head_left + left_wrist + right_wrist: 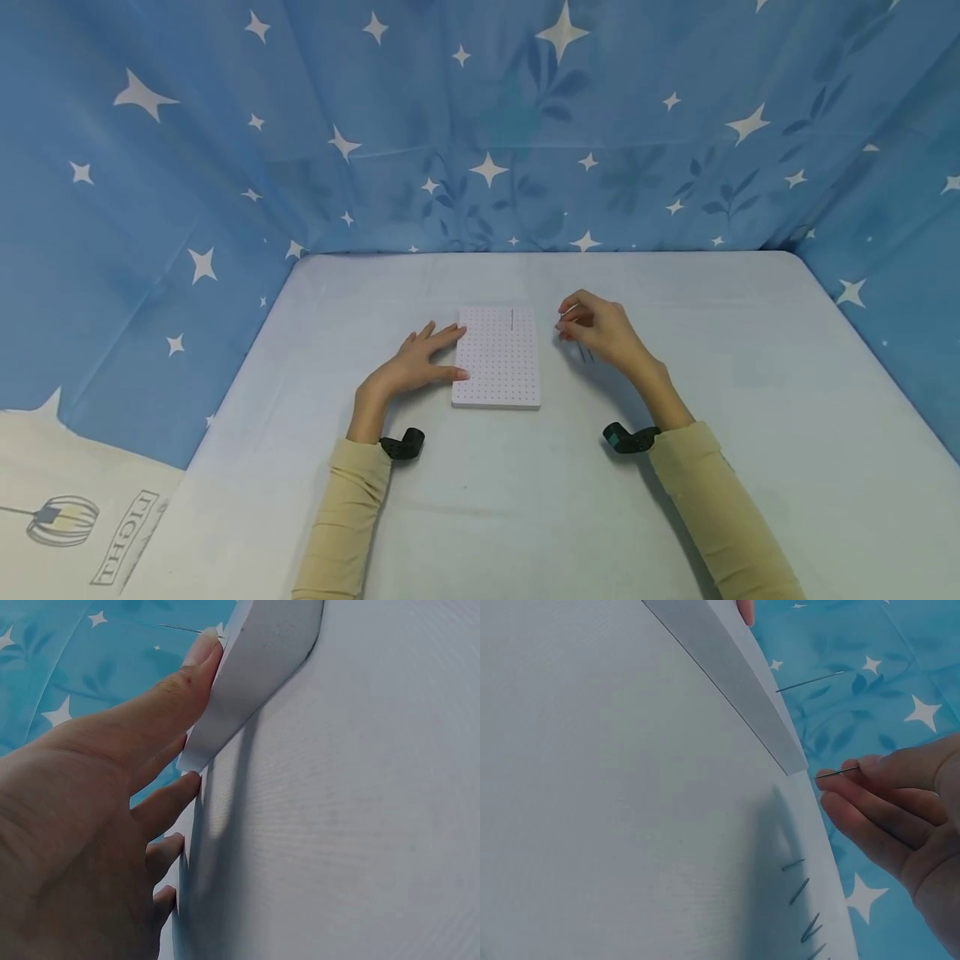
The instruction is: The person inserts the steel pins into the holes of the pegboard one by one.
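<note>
A white board [495, 367] dotted with rows of small holes lies on the table. From its upper part one thin metal pin [512, 320] sticks up, also seen in the right wrist view as a dark pin [810, 681]. At the board's left side my left hand [412, 367] is spread, its thumb and index finger resting on the edge. Off the right edge, my right hand [596, 329] pinches another thin metal pin [837, 773] between thumb and index finger, raised above the table. Under that hand lie several loose pins [799, 891].
The white table [465, 500] extends around the board. Behind it and along the sides hangs a blue curtain [420, 108] with white stars. Each wrist carries a black camera, one on the left [402, 444] and one on the right [630, 438].
</note>
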The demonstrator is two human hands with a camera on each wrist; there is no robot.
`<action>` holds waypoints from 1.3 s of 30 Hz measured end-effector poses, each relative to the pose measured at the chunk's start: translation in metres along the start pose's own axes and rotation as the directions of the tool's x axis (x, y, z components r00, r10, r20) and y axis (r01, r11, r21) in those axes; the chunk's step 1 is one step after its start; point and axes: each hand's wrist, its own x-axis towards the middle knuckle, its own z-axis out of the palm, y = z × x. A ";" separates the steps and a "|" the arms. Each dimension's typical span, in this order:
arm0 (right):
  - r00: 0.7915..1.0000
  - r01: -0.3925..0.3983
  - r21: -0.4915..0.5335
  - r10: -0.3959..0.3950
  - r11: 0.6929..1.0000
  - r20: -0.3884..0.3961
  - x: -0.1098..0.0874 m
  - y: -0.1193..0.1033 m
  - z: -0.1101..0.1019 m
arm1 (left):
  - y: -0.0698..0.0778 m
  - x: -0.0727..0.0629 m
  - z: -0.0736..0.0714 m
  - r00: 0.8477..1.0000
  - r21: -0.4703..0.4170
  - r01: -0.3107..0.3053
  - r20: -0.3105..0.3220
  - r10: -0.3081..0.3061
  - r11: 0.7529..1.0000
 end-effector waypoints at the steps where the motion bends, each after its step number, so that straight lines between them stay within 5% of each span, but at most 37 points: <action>1: 1.000 0.013 0.001 -0.013 1.000 -0.004 0.000 0.000 0.000 | 0.000 0.000 0.000 1.000 0.002 0.002 -0.004 -0.002 1.000; 8: 0.998 0.038 0.005 -0.038 0.999 -0.041 0.003 -0.002 0.001 | -0.001 0.002 0.001 1.000 0.015 0.001 -0.006 -0.001 1.000; 17: 0.999 0.033 0.173 -0.030 0.984 -0.018 0.006 -0.016 0.006 | -0.001 0.002 -0.001 1.000 0.006 -0.011 -0.003 0.011 1.000; 39: 1.000 0.001 0.153 0.000 0.988 -0.003 0.025 -0.029 0.032 | -0.004 0.002 0.002 1.000 0.015 0.012 -0.005 -0.012 1.000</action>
